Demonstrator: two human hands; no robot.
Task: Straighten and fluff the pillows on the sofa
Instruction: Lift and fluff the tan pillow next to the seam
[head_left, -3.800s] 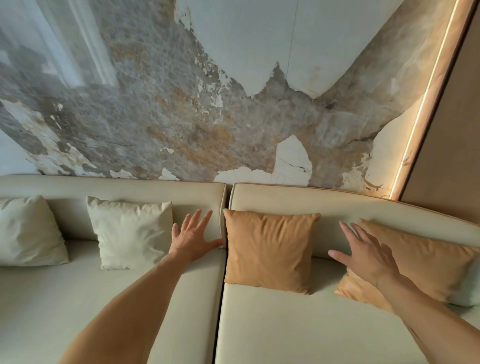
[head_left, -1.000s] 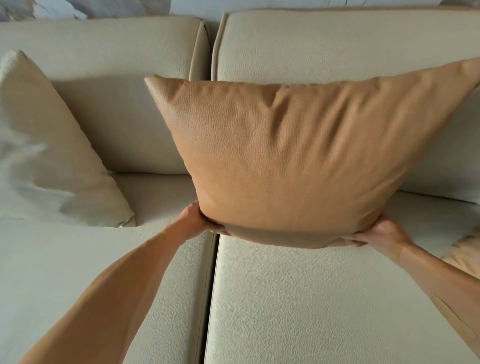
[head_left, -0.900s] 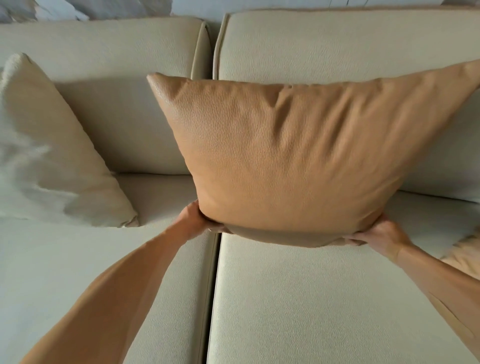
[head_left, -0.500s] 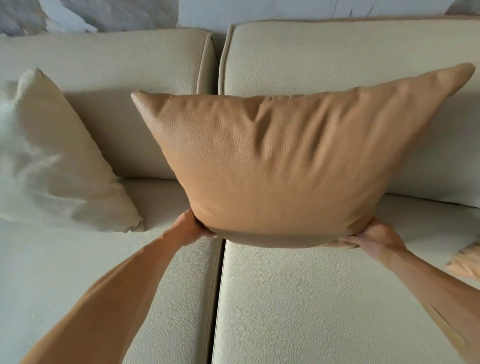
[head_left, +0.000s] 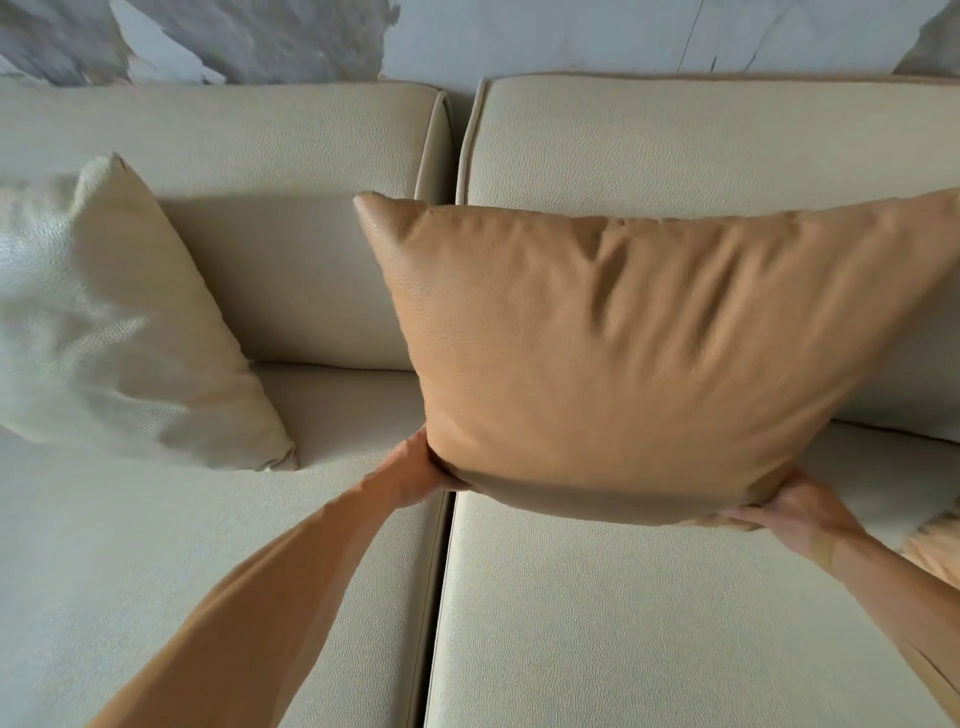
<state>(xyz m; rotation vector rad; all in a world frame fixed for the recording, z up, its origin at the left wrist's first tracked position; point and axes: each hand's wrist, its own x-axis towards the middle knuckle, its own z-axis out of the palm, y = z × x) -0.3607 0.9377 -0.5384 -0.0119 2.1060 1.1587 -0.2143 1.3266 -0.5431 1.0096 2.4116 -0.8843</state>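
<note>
An orange-tan pillow (head_left: 639, 353) stands upright on the cream sofa (head_left: 649, 623), over the right seat cushion. My left hand (head_left: 415, 475) grips its lower left corner. At the lower right corner my right hand (head_left: 795, 512) holds it the same way. Its top right corner runs out of the frame. A cream pillow (head_left: 119, 338) leans against the left backrest, apart from both hands.
A second orange-tan pillow (head_left: 935, 545) peeks in at the right edge, just behind my right forearm. A dark seam (head_left: 436, 597) splits the two seat cushions. Above the backrests runs a peeling grey and white wall (head_left: 260, 41).
Earlier both hands were open in front of the pillows; now they grip the orange-tan pillow's bottom corners. Over the last half second the pillow has shifted to the right.
</note>
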